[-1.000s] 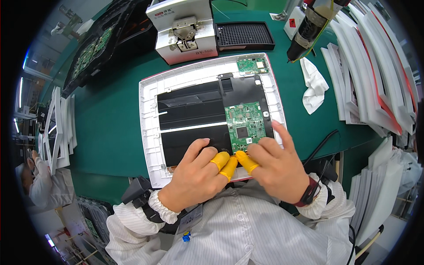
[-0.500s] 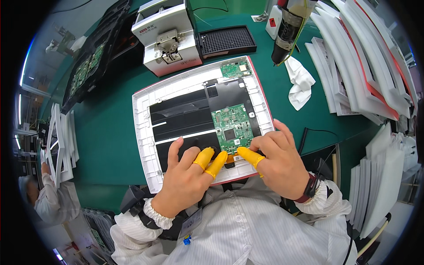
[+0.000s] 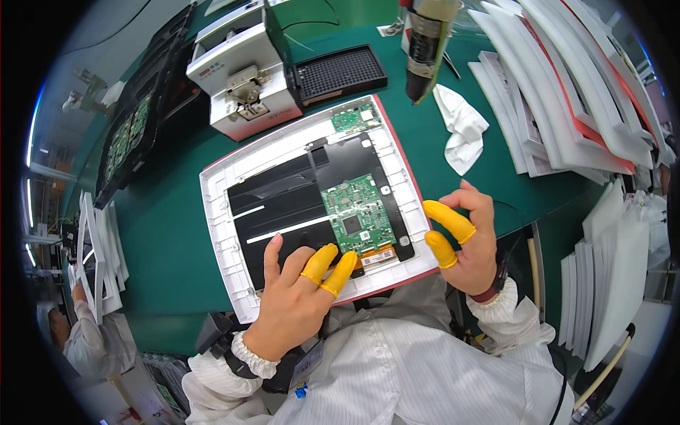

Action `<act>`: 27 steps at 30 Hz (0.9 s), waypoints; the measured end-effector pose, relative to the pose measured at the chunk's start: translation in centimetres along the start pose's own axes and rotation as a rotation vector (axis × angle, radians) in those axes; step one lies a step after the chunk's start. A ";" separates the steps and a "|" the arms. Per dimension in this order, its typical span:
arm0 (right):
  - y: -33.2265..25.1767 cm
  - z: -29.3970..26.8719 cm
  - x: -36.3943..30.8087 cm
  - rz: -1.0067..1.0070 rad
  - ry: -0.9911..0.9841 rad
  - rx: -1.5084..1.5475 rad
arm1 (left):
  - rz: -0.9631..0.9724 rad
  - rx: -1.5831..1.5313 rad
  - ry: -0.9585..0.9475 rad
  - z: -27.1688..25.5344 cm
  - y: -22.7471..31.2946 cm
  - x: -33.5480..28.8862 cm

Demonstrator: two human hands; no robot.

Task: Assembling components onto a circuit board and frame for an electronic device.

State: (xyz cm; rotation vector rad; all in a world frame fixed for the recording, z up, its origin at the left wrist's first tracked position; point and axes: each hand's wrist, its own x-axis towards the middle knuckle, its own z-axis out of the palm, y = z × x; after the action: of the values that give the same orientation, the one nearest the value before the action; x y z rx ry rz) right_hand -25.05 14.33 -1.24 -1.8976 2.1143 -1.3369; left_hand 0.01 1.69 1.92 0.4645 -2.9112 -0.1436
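Observation:
A white plastic housing (image 3: 214, 195) with a red rim lies in front of me, its inside facing up. It holds a black panel (image 3: 273, 205), a large green circuit board (image 3: 372, 205) and a smaller green board (image 3: 347, 120) near the top edge. An orange flat cable with a white label (image 3: 377, 256) sits below the large board. My left hand (image 3: 294, 294) is open, its two yellow-cotted fingertips at the panel's lower edge beside the cable. My right hand (image 3: 467, 244), open with yellow finger cots on the thumb and one finger, is at the housing's right edge.
Behind the housing stand a white screw feeder (image 3: 244, 92) and a black perforated tray (image 3: 343, 74). An electric screwdriver (image 3: 425, 53) hangs above a crumpled white cloth (image 3: 462, 131). White foam sheets (image 3: 559, 92) are stacked at right. A black tray of boards (image 3: 131, 134) stands at left.
My right hand has left the cable area and moved right to the housing's edge, uncovering the label. My left hand stays at the lower edge. The whole view has shifted slightly.

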 end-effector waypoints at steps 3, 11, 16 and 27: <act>0.4 0.1 -0.6 -0.003 0.010 0.038 | -0.013 0.000 -0.038 -0.1 0.4 0.5; -0.7 1.3 -1.0 -0.245 -0.241 -0.024 | 0.008 0.007 -0.069 -0.5 0.4 0.7; -0.7 0.9 -1.0 -0.260 -0.190 -0.014 | 0.036 0.055 -0.087 -0.5 0.6 0.7; 0.4 -0.4 0.5 -0.120 -0.010 0.207 | -0.213 -0.119 0.261 -3.5 -2.5 -3.8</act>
State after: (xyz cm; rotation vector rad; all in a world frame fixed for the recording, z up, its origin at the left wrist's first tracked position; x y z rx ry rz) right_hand -25.69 14.11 -0.98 -1.9672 1.8019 -1.4984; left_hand 5.02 0.29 4.37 0.7144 -2.5779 -0.2641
